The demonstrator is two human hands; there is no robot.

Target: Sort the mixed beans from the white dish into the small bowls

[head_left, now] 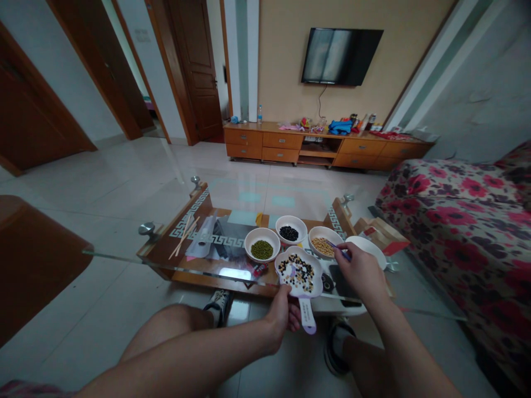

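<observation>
My left hand [284, 315] is closed on the near rim of a white flower-shaped dish [296, 293], thumb on top and fingers below, left of its handle. Mixed black, yellow and green beans lie scattered in it. My right hand [363, 271] pinches a thin purple tool [342, 252]; its exact kind is unclear. The tool's tip reaches into a white bowl of yellow beans [322, 246]. A bowl of black beans [289, 233] and a bowl of green beans [262, 250] stand to the left. Behind my right hand a white plate [369, 247] is partly hidden.
Everything stands on a glass-topped table [232, 271]. Chopsticks [183, 239] lie at its left. A dark phone-like slab [346, 284] is near my right wrist, and a brown paper bag [384, 235] lies beyond. A flowered sofa [464, 221] is at the right.
</observation>
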